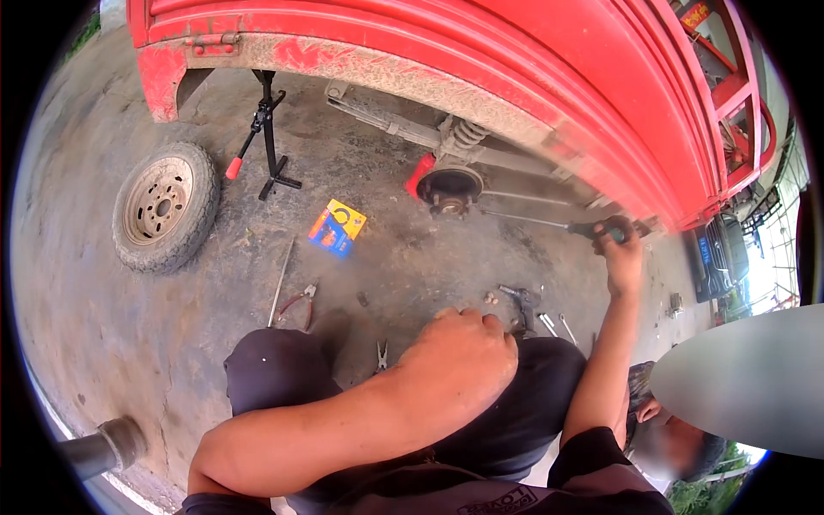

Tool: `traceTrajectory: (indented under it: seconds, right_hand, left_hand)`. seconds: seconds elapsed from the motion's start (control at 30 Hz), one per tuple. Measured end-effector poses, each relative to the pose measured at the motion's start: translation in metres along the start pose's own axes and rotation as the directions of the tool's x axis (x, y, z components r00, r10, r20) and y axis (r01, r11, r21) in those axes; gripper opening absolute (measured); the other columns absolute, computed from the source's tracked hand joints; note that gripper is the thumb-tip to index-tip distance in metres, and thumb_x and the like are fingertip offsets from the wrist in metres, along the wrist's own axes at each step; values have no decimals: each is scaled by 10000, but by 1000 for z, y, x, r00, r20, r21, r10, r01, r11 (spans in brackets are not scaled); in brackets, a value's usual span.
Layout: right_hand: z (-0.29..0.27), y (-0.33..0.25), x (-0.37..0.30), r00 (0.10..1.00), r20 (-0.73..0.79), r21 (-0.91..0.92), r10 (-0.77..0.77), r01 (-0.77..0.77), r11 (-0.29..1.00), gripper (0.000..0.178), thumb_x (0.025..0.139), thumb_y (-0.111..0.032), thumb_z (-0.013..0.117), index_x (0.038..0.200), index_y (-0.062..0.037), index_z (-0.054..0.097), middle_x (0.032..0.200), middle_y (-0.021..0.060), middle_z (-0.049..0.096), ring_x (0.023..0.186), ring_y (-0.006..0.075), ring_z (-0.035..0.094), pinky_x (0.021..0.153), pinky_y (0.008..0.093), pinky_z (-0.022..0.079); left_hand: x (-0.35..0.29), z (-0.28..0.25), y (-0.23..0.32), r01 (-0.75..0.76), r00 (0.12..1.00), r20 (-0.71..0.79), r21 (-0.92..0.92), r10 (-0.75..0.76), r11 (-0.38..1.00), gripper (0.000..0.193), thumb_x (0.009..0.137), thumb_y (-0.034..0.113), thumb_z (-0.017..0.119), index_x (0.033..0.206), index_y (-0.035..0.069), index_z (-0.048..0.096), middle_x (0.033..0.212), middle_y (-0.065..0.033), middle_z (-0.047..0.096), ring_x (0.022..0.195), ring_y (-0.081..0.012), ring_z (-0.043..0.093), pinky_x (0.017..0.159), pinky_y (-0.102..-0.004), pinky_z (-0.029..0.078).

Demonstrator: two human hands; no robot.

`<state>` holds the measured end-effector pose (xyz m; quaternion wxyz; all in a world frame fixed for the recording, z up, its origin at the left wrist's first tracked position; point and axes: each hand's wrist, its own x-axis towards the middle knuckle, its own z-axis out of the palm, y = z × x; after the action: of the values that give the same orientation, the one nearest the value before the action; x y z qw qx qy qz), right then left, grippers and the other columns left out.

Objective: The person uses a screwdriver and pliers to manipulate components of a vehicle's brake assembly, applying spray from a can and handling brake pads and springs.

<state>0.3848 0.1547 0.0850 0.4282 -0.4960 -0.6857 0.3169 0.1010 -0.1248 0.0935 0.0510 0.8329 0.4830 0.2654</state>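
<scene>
My right hand is closed round the handle of a long screwdriver. Its thin shaft points left, and the tip end lies close to the brake drum and hub under the red vehicle; contact cannot be made out. Across my lap lies my left forearm, with my left hand curled into a fist by my right knee. The inside of that fist is hidden. Just beyond it on the ground are a dark power tool, partly covered, and metal sockets or rods.
The red vehicle body overhangs the far side, with a black jack stand beneath. A removed wheel lies left. Nearby are a yellow-blue box, a metal rod, cutters and pliers. Another person crouches at right.
</scene>
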Motion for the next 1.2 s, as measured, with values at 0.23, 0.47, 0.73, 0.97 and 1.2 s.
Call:
traceTrajectory:
  seconds: [0.23, 0.47, 0.73, 0.97, 1.2]
  right_hand:
    - [-27, 196, -7, 934, -263, 318, 241, -152, 936, 119, 917, -29, 753, 998, -78, 682, 852, -8, 689, 687, 79, 587, 621, 236, 464]
    - [42, 272, -29, 924, -204, 636, 323, -126, 762, 153, 907, 53, 700, 1019, -49, 674, 914, 16, 709, 752, 87, 605, 681, 244, 482]
    - [38, 320, 19, 966, -129, 611, 222, -98, 786, 261, 867, 96, 693, 1093, -26, 650, 1035, 14, 691, 898, 88, 627, 810, 251, 517]
    - [86, 321, 44, 999, -35, 428, -15, 29, 903, 280, 789, 22, 792, 1032, -64, 680, 991, 31, 669, 920, 146, 640, 824, 297, 520]
    - [60, 301, 39, 972, -105, 572, 211, -114, 812, 216, 871, 35, 760, 1055, -37, 672, 958, 5, 704, 846, 87, 631, 745, 252, 539]
  left_hand:
    - [21, 32, -6, 34, 972, 229, 90, -54, 995, 74, 790, 96, 663, 838, 40, 657, 808, -117, 667, 798, -269, 690, 674, -384, 535]
    - [35, 63, -36, 336, 828, 392, 223, -400, 915, 215, 829, 241, 786, 909, 77, 670, 780, -118, 624, 744, -333, 647, 681, -443, 531]
    - [86, 101, -77, 420, 691, 468, 360, -551, 833, 260, 833, 249, 790, 1011, 73, 722, 826, -130, 674, 784, -348, 666, 686, -458, 536]
    - [129, 134, -99, 430, 658, 524, 327, -540, 842, 264, 853, 233, 798, 1032, 49, 738, 895, -137, 722, 829, -356, 693, 728, -443, 560]
    - [125, 132, -117, 435, 663, 490, 363, -566, 824, 272, 870, 233, 789, 1063, 49, 734, 913, -138, 714, 827, -347, 688, 721, -442, 554]
